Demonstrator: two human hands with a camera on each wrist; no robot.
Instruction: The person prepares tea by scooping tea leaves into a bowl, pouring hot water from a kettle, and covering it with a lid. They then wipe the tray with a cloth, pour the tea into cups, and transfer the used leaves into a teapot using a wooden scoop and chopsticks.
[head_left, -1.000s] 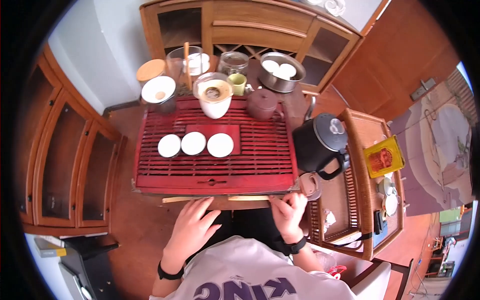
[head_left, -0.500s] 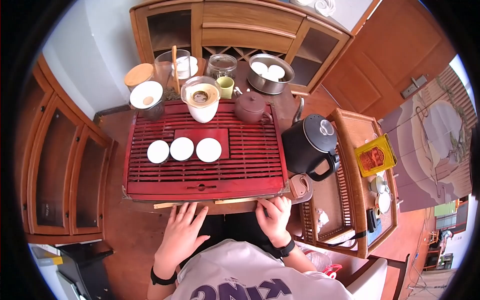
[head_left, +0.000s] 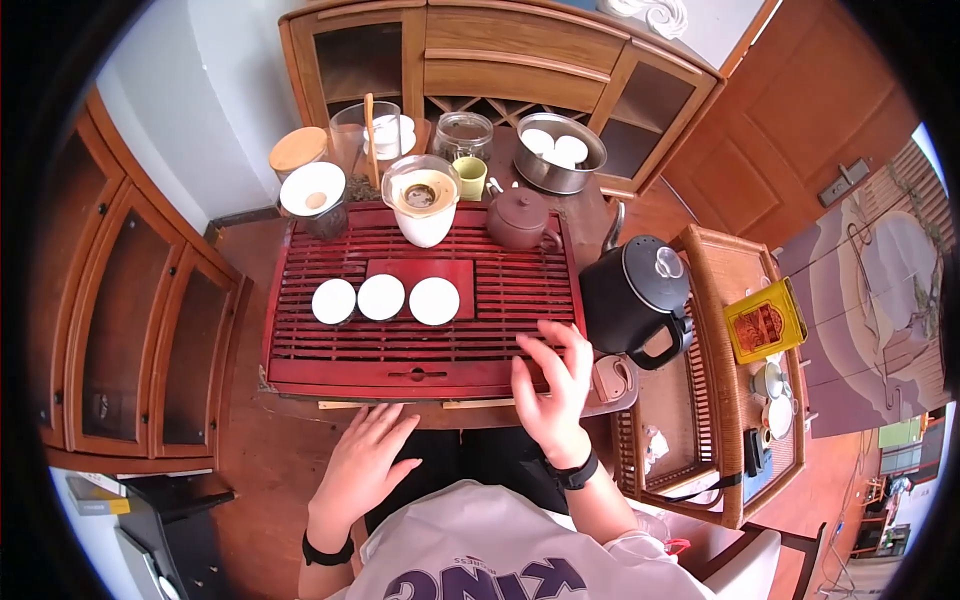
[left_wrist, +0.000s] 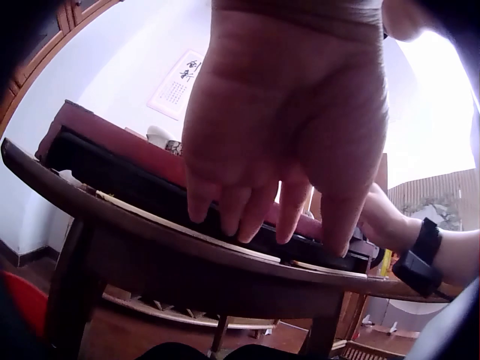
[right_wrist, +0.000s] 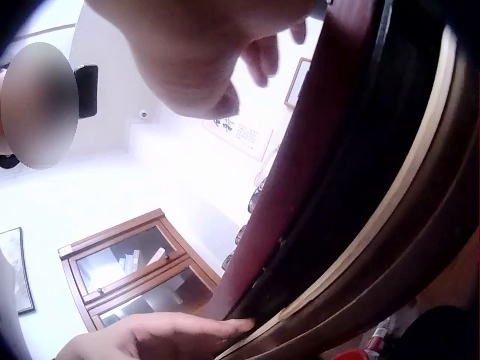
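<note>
- Head view: the left hand [head_left: 362, 465] lies at the near edge of the worktop [head_left: 470, 415], fingers stretched out and slightly spread, holding nothing; its tips are just short of the tray [head_left: 345, 377].
- The right hand [head_left: 556, 395] hovers over the tray's near right corner, fingers loosely bent and parted, thumb apart, with nothing between them.
- The red tray sits on the worktop beyond both hands. Three white cups [head_left: 381, 297] stand in a row on it, ahead of the left hand and to the left of the right hand.
- At the tray's far side stand a white pitcher [head_left: 424, 229] with a strainer [head_left: 420, 192] on top and, to its right, a brown teapot [head_left: 518, 218]. The black kettle [head_left: 628, 290] is outside the tray, just to the right of the right hand.
- Left wrist view: the left palm fills the middle, fingers extended in front of the tray's side. Pale strips [left_wrist: 180, 226] run along the worktop edge below.
- Right wrist view: the right hand is at the top, fingers bent and empty, beside the tray's edge. The left hand's fingertips are close to the pale strip; contact cannot be told.
</note>
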